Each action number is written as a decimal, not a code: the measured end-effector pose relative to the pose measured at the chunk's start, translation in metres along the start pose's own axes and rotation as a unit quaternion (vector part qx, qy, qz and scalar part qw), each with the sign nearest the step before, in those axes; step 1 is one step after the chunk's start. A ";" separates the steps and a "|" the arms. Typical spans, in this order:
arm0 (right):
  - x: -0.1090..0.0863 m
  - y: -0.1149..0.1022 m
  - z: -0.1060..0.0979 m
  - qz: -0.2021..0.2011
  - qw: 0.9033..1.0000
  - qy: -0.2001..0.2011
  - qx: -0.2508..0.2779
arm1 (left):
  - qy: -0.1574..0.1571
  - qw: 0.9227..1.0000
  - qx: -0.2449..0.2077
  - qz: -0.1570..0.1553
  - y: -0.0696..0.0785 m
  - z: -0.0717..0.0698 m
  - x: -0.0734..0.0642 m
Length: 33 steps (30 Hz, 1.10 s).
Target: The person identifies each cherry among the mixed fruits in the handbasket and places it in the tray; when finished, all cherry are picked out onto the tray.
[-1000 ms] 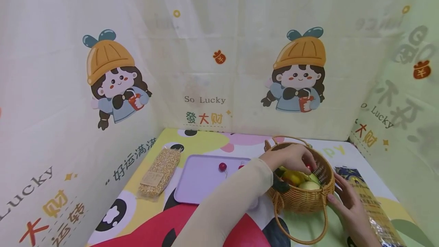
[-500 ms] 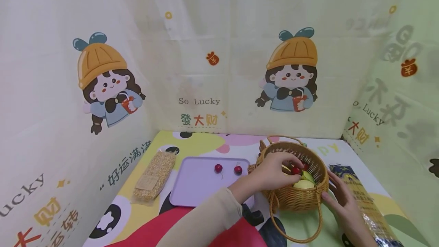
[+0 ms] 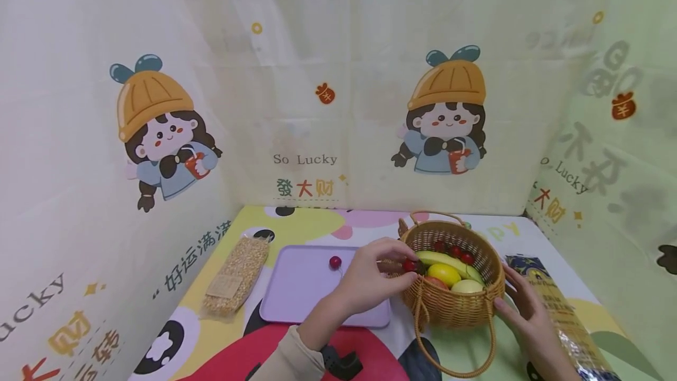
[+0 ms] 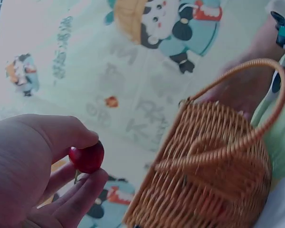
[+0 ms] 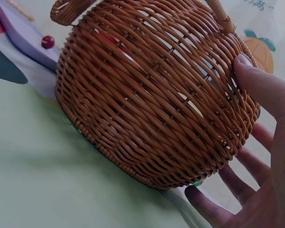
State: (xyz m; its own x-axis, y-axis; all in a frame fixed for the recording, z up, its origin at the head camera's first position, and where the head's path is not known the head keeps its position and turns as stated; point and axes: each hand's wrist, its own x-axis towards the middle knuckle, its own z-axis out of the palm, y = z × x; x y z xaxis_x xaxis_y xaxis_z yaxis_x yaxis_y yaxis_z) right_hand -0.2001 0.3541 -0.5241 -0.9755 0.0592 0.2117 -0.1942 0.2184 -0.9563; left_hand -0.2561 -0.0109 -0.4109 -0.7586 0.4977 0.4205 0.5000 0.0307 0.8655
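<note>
My left hand pinches a dark red cherry between thumb and fingers, beside the left rim of the wicker basket. In the left wrist view, a thin stem hangs below the cherry. Inside the basket lie a banana, a lemon, a pale round fruit, a partly hidden reddish fruit and several more cherries. My right hand rests against the basket's right side. In the right wrist view its thumb touches the woven wall, with the fingers spread alongside.
Left of the basket lies a lilac tray bearing a cherry; my left hand covers its right part. A bag of corn kernels lies farther left. A gold and blue packet lies right of the basket, whose front handle hangs down.
My left hand has moved left, from inside the basket to its left rim, with the cherry in its fingers. My right hand stays at the basket. The head view has shifted slightly.
</note>
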 end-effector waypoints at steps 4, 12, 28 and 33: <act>-0.001 -0.001 -0.001 -0.002 1.000 0.003 0.003 | 0.040 0.999 0.007 -0.013 -0.011 -0.027 -0.012; 0.000 -0.003 0.003 0.009 1.000 0.005 0.006 | 0.151 0.981 0.073 -0.095 -0.062 -0.092 -0.044; 0.001 -0.002 0.001 0.016 1.000 0.010 0.003 | 0.265 0.929 0.188 -0.177 -0.116 -0.134 -0.072; 0.002 -0.002 0.000 0.021 1.000 0.012 -0.005 | 0.261 0.917 0.243 -0.180 -0.129 -0.137 -0.077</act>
State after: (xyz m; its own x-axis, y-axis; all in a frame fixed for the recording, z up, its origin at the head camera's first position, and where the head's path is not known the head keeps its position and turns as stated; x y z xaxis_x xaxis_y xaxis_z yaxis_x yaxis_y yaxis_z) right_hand -0.2012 0.3539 -0.5215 -0.9802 0.0919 0.1754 -0.1512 0.2247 -0.9626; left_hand -0.3196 -0.1717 -0.5173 -0.9442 -0.1003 0.3137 0.2081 0.5567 0.8042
